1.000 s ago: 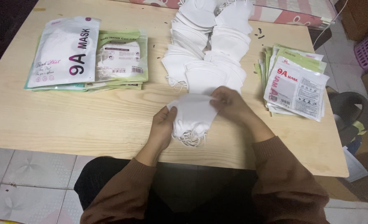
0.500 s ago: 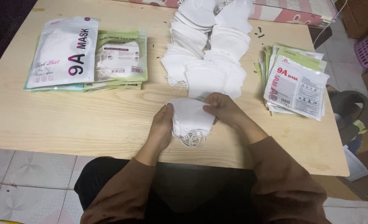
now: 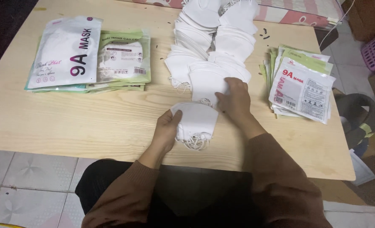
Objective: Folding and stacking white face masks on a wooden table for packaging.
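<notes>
Gripping a small stack of white face masks (image 3: 196, 122) near the table's (image 3: 90, 122) front edge, left hand (image 3: 167, 128); right hand (image 3: 235, 98) seemingly pinching the mask pile (image 3: 213, 50) behind.

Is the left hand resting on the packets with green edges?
No, the left hand holds a small stack of white masks near the table's front edge, far from those packets.
</notes>
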